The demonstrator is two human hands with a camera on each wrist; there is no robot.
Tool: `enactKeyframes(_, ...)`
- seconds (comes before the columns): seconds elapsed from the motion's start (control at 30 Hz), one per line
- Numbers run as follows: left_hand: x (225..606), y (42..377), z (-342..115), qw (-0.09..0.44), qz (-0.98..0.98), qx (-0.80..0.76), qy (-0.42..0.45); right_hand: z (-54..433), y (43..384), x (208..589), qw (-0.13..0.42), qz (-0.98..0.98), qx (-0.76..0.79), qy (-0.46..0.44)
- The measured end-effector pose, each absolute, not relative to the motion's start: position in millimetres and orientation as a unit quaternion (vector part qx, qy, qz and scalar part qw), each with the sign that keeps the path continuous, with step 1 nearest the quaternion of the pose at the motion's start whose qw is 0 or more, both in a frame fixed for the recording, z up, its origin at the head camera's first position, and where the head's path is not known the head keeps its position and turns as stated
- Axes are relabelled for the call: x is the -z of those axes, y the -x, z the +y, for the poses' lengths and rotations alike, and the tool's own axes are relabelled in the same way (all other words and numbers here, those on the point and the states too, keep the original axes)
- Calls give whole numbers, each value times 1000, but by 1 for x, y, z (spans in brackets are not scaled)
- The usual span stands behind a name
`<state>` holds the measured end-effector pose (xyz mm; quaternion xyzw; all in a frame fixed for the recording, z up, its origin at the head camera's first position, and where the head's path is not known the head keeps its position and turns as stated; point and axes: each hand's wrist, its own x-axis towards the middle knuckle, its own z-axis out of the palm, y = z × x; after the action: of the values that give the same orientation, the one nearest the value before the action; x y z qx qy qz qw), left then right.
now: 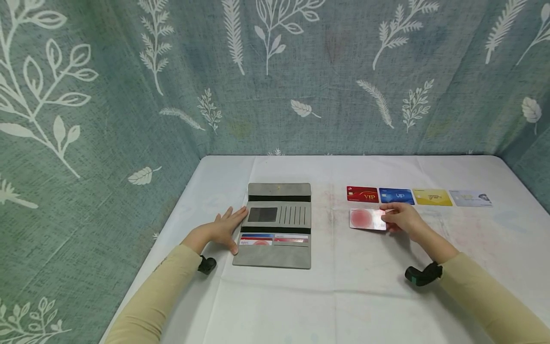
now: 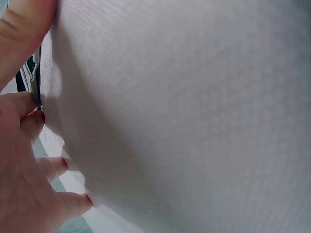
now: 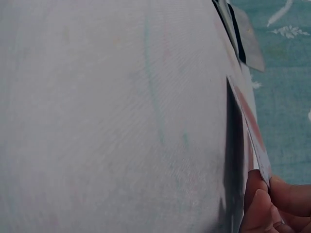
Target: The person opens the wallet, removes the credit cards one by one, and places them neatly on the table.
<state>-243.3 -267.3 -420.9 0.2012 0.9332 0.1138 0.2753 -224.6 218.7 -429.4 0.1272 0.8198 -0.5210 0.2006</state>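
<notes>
A grey wallet lies unfolded on the white table, with several cards tucked in its lower slots. My left hand rests at the wallet's left edge, fingers spread; in the left wrist view its fingertips touch the white cloth. To the right of the wallet, my right hand pinches a white card with a pink-red round patch by its right end. The right wrist view shows that card tilted, slightly off the table, between thumb and fingers.
Behind the held card, a red card, a blue card, a yellow card and a silver card lie in a row. A green leaf-patterned cloth hangs behind the table and on its left side.
</notes>
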Motion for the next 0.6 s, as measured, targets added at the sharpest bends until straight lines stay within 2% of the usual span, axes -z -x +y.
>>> enactKeyframes(0.3,422,243,-267,276,933,-115,-201,219,225,435,199,833,500,-127)
enactKeyframes(0.6,424,245,-268,273,934,-112,-202,215,229,435,180,869,454,-84)
